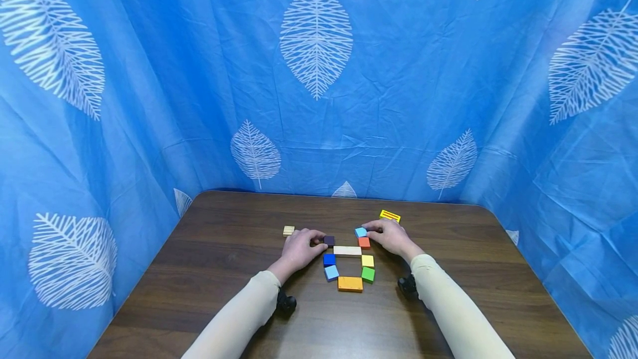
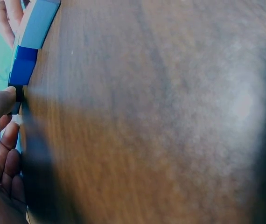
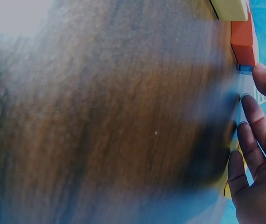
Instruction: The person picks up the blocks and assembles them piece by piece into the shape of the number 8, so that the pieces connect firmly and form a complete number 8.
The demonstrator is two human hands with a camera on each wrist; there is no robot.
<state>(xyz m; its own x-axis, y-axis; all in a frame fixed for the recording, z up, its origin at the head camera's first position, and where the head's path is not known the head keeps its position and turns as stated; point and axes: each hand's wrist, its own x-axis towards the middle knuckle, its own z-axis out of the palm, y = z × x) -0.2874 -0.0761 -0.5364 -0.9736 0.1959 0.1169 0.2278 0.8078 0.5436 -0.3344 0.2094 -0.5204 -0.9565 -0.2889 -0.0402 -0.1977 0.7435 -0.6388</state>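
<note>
My left hand [image 1: 299,249] pinches a black block [image 1: 329,241] between thumb and forefinger at the upper left of a ring of coloured blocks. In the left wrist view the thumb presses that block's side, just past a dark blue block [image 2: 23,65]. Across the ring, my right hand [image 1: 391,235] holds a light blue block [image 1: 361,232] by thumb and fingertips, right at the far end of a red block [image 1: 364,243]. Only a sliver of that light blue block shows beyond the red one in the right wrist view. A long white block [image 1: 347,250] lies between the two sides.
Nearer me, yellow [image 1: 368,261], green [image 1: 368,274] and orange [image 1: 350,284] blocks continue the outline, with a second light blue block [image 1: 331,273] on the left. A striped wooden block [image 1: 288,230] lies beyond my left hand, a yellow striped piece [image 1: 390,215] behind my right. A blue curtain [image 1: 319,126] hangs behind the table.
</note>
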